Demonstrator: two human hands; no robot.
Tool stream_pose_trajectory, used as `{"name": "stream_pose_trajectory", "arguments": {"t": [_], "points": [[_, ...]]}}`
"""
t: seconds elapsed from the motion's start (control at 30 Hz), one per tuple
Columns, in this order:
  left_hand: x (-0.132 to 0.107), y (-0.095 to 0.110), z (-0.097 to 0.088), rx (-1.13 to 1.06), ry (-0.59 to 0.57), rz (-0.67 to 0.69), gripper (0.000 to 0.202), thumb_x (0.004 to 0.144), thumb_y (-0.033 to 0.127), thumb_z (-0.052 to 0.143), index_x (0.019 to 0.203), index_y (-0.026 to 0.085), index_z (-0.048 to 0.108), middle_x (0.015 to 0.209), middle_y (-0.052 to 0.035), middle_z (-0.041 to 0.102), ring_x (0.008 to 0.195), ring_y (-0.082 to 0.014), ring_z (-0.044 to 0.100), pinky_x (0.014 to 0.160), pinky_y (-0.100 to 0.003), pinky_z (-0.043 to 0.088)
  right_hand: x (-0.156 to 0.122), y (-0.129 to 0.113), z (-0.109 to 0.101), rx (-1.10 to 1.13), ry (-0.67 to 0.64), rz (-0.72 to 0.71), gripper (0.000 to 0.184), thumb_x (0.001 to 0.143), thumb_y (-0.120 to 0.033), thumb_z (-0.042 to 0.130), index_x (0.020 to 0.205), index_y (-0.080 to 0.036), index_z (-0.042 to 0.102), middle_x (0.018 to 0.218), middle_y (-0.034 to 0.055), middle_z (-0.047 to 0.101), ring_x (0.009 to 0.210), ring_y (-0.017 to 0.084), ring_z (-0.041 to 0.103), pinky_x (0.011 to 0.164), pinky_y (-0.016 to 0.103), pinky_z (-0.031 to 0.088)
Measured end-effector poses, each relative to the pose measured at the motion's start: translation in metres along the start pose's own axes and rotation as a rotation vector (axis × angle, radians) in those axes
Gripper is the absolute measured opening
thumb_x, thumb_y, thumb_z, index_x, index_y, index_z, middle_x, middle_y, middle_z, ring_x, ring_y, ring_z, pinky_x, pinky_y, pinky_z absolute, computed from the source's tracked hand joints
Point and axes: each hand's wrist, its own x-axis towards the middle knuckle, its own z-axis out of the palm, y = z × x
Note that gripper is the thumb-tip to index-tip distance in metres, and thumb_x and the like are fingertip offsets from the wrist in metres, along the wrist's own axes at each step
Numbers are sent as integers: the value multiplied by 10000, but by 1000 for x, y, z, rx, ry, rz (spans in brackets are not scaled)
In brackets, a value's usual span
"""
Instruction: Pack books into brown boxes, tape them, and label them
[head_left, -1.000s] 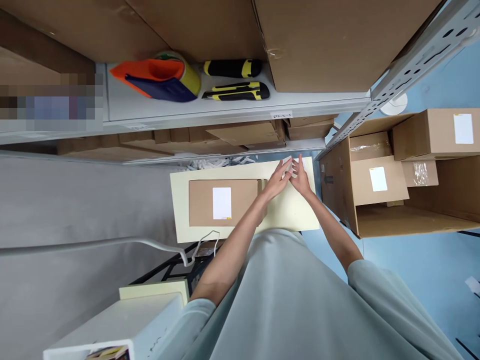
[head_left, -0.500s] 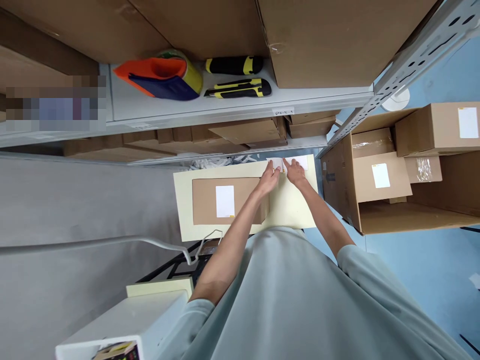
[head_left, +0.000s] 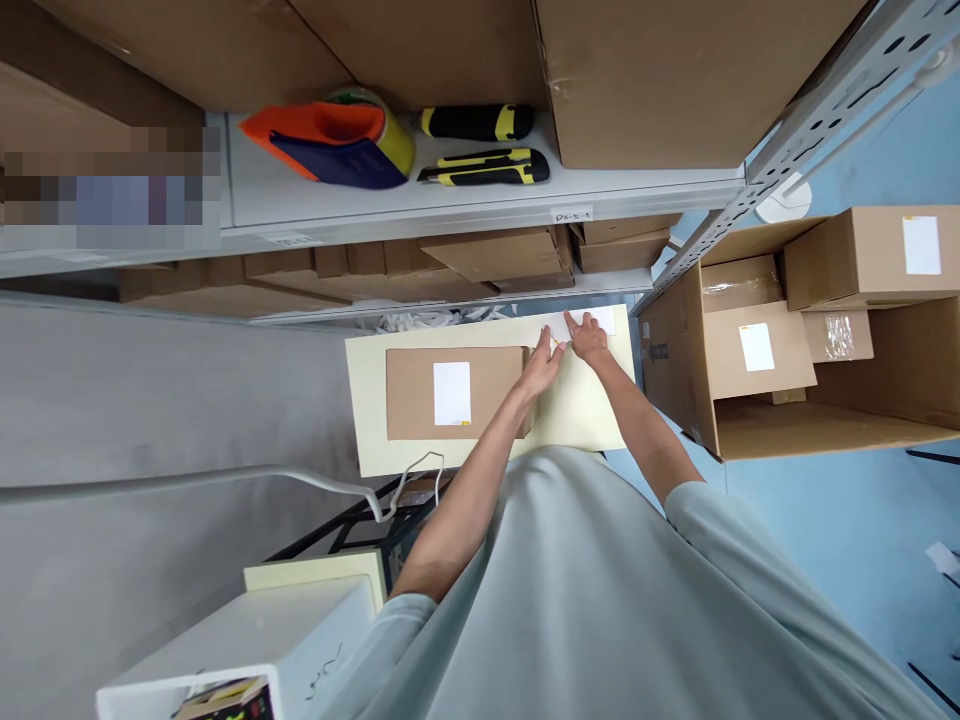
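Note:
A white label sheet (head_left: 602, 318) lies at the far right of the cream tabletop (head_left: 585, 405). My left hand (head_left: 541, 366) rests at the sheet's left part, thumb and fingers apart, with a small yellow mark showing between them. Beside it, my right hand (head_left: 589, 338) is laid on the sheet, its index finger stretched out toward the far edge. The fingertips partly cover the paper. To the left of my left forearm sits a closed cardboard box (head_left: 409, 395) bearing a white label (head_left: 451, 393).
On the shelf (head_left: 480, 205) ahead lie two yellow-and-black utility knives (head_left: 491, 168) and an orange-and-blue tape dispenser (head_left: 330, 145). A large open carton (head_left: 825, 425) with several labelled boxes stands right. A grey tube (head_left: 300, 478) crosses the left side, above a white box (head_left: 225, 630).
My left hand's fingers have spread apart and moved slightly nearer the body along the sheet. My right hand stays on the sheet. The whole view has shifted a little.

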Motion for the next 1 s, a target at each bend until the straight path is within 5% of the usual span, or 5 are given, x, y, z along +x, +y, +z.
{"name": "stream_pose_trajectory", "arguments": {"t": [0.27,0.53,0.7,0.83,1.0], "points": [[-50,31,-9,-44,57,85,756,1081,563,570,1726,217,383,1787,-160,383,1636,-310,431,1355,-516,348,-12,-8,-17,8,-36,33,709,1074,-215,531,1755,-309,358,1687,222,448,1477,383,497,1186,550,485],[-152,66,-76,-316,171,101,644,903,678,781,1281,157,789,1299,-172,811,1212,-339,781,1072,-462,630,-42,-22,-64,101,-111,46,662,1120,-296,513,1746,-155,347,1713,288,414,1533,391,486,1227,542,430],[-194,61,-117,-412,200,63,552,821,651,871,1083,168,822,1124,-146,844,988,-282,810,806,-351,659,-118,-42,-86,578,-39,-228,704,1157,-623,272,1367,-130,730,1328,196,769,1234,267,729,1100,376,532],[-209,54,-139,-492,182,40,614,761,646,913,1124,167,787,997,-106,842,799,-217,781,643,-282,604,-209,-76,-81,835,-298,-460,649,850,-788,781,1133,-205,814,1058,84,825,963,253,757,864,342,581],[-226,52,-171,-629,263,133,653,786,615,918,1218,163,728,912,-76,834,805,-194,784,695,-259,605,-279,-134,-66,858,-171,-367,538,853,-727,796,784,-196,750,750,6,708,694,169,606,654,284,483]]}}
